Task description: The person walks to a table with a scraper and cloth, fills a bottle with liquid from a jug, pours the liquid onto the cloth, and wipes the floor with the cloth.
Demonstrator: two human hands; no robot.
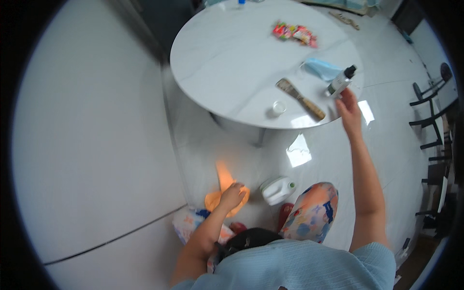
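My left hand (233, 198) is low in front of me, its fingers closed on an orange cloth (212, 200) that spreads out around them. At the right edge of the round white table, my right hand (349, 105) reaches to the lower part of a bottle (338, 84) with a black cap. The fingers are close against the bottle's base, but whether they grip it is unclear. Left of the bottle lies a scraper (304, 101) with a worn wooden handle. A small clear cup (279, 107) sits near the table's front edge.
Beyond the scraper, the table (217, 72) bears a blue face mask (322, 69) and several wrapped sweets (295, 34). A white jug (277, 190) with a green cap is below, near my feet. Dark-framed chairs (429, 119) line the right side.
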